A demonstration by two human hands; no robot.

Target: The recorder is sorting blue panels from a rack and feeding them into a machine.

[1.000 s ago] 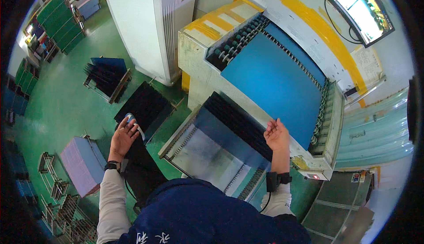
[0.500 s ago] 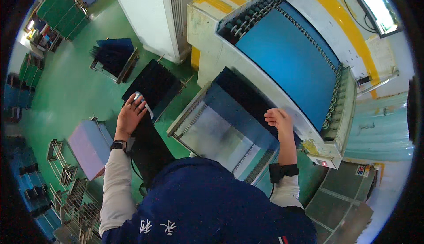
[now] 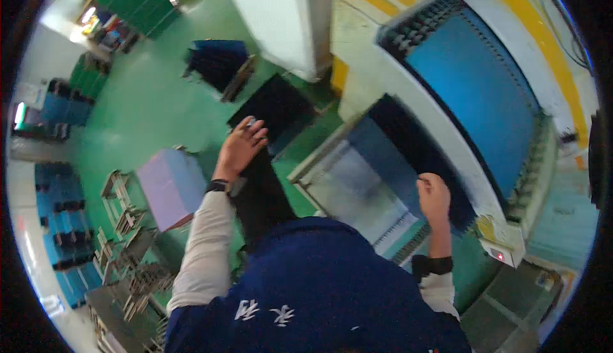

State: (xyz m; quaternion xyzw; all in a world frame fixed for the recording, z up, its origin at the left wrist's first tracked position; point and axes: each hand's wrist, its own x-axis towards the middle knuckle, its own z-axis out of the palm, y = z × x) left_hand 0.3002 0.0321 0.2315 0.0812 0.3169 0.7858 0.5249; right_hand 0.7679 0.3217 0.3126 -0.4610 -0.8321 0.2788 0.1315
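Note:
My left hand (image 3: 239, 147) is raised with its fingers loosely apart, in front of a stack of black panels (image 3: 271, 107). A small pale bit shows by its fingertips, too blurred to name. My right hand (image 3: 434, 194) has its fingers bent together at the edge of the dark upright panels (image 3: 415, 142) in a pale slotted rack (image 3: 319, 155). Whether a panel edge is between those fingers is hidden. Blue-grey panels (image 3: 389, 152) stand beside the black ones in the same rack.
Right of the rack stands a roller conveyor machine (image 3: 367, 40) carrying a large blue panel (image 3: 472, 91). A white column (image 3: 281, 21) rises at the back. Leftward are a rack of dark panels (image 3: 220, 65), pinkish-blue panels (image 3: 169, 187) and metal racks (image 3: 121, 206) on the green floor (image 3: 147, 97).
The view has swung left, so the scene sits farther right. My right hand has shifted nearer the panels' left edge, its fingers drawn in. My left hand stays by the black stack.

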